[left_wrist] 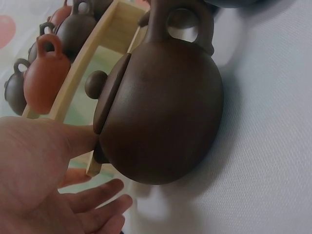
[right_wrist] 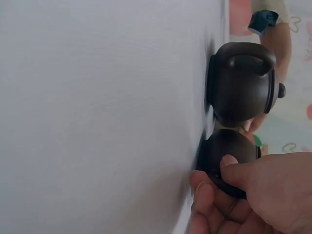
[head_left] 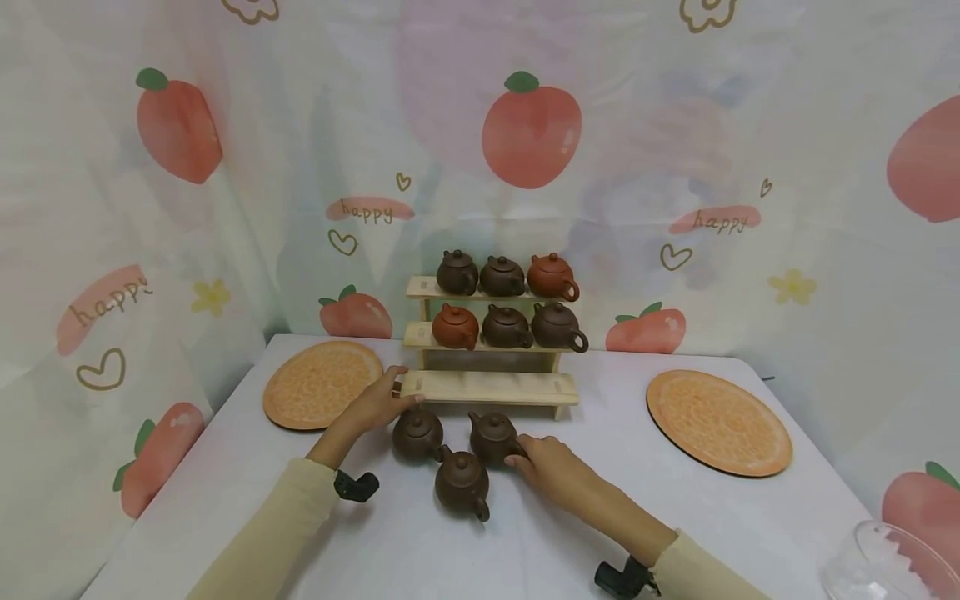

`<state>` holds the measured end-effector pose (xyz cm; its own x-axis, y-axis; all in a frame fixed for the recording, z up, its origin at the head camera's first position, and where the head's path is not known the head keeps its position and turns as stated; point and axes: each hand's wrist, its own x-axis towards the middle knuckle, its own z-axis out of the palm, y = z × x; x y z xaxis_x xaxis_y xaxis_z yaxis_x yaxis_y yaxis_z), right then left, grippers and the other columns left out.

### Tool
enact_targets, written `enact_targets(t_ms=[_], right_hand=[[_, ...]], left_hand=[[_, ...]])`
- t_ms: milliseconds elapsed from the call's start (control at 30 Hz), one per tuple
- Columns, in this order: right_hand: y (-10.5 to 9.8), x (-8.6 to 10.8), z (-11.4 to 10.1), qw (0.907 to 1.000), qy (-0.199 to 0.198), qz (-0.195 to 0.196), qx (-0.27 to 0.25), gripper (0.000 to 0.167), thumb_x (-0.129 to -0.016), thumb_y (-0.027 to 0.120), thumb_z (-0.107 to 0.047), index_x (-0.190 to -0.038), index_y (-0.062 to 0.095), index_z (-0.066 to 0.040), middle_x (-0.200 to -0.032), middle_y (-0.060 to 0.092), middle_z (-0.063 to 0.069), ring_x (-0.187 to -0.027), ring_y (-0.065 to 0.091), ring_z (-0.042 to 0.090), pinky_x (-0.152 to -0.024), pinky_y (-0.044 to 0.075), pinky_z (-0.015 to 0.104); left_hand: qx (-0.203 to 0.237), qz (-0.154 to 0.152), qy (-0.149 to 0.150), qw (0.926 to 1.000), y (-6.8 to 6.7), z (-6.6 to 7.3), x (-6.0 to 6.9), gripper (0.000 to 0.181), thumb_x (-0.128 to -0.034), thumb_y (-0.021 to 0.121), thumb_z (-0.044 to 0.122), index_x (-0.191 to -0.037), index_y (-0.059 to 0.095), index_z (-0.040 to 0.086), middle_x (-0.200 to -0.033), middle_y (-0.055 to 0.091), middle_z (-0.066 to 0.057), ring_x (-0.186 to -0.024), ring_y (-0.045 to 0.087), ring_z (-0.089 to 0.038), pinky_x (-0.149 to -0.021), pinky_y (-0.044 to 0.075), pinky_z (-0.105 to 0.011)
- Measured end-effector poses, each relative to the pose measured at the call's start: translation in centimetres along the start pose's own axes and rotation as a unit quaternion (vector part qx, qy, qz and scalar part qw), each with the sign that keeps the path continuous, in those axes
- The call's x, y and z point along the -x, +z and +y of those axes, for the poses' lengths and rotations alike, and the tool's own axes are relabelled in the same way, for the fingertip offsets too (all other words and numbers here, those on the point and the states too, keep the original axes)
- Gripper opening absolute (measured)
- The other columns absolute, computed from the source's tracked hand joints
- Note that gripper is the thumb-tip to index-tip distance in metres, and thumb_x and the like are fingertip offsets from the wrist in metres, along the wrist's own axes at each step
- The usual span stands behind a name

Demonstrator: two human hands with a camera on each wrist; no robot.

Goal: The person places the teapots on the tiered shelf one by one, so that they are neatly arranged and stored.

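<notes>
Only head view shows "happy" on pastel cloth [head_left: 465, 221]; right hand [head_left: 558, 471] pinches dark-brown clay teapot [head_left: 492, 437]; left hand [head_left: 377, 406], grip unclear.

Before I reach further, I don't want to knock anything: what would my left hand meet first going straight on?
Most likely the bottom shelf, at its left end; your left hand is right by it, though contact is hard to judge.
</notes>
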<state>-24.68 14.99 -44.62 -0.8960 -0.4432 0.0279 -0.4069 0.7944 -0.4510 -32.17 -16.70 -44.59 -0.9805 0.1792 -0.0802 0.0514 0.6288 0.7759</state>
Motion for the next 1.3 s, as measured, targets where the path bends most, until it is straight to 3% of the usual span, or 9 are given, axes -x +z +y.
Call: enact_targets(t_ms=[267, 700, 1000, 1300], right_hand=[[-0.6, 1.7, 1.4, 0.9999, 0.012, 0.003, 0.0, 0.019, -0.104, 0.068, -0.024, -0.093, 0.062, -0.01, -0.071, 0.055, -0.002, -0.068, 0.052, 0.015, -0.062, 0.044, 0.035], [-1.5, 4.2, 3.6, 0.9997, -0.01, 0.021, 0.01, 0.019, -0.104, 0.068, -0.024, -0.091, 0.06, -0.012, -0.07, 0.052, -0.006, -0.067, 0.049, 0.011, -0.06, 0.042, 0.029], [-2.5, 4.9, 4.5, 0.9987, -0.026, 0.043, -0.002, 0.019, -0.104, 0.067, -0.022, -0.09, 0.059, -0.013, -0.069, 0.047, -0.009, -0.065, 0.045, 0.007, -0.059, 0.039, 0.026], [-4.8, 4.6, 4.6, 0.9979, -0.025, 0.057, -0.018, 0.018, -0.107, 0.063, -0.021, -0.093, 0.06, -0.01, -0.066, 0.048, -0.01, -0.058, 0.042, 0.002, -0.057, 0.039, 0.023]], left_hand=[[-0.002, 0.002, -0.006, 1.0, 0.1, 0.0, 0.1, 0.068, -0.1063, 0.066, 0.03, -0.158, 0.033, -0.001, -0.147, 0.054, -0.033, -0.137, 0.053, -0.047, -0.108, 0.047, -0.058], [-0.005, 0.003, -0.011, 0.9999, 0.1, -0.1, 0.0, 0.069, -0.1064, 0.066, 0.032, -0.158, 0.033, 0.001, -0.147, 0.054, -0.032, -0.136, 0.054, -0.046, -0.107, 0.049, -0.056], [-0.007, 0.002, -0.014, 0.9999, 0.1, -0.3, -0.1, 0.07, -0.1067, 0.065, 0.032, -0.16, 0.032, 0.002, -0.148, 0.053, -0.033, -0.138, 0.053, -0.046, -0.108, 0.048, -0.058], [-0.006, 0.001, -0.015, 0.9999, 0.1, 0.0, -0.2, 0.069, -0.1064, 0.065, 0.032, -0.16, 0.032, 0.002, -0.149, 0.052, -0.033, -0.138, 0.053, -0.047, -0.108, 0.048, -0.058]])
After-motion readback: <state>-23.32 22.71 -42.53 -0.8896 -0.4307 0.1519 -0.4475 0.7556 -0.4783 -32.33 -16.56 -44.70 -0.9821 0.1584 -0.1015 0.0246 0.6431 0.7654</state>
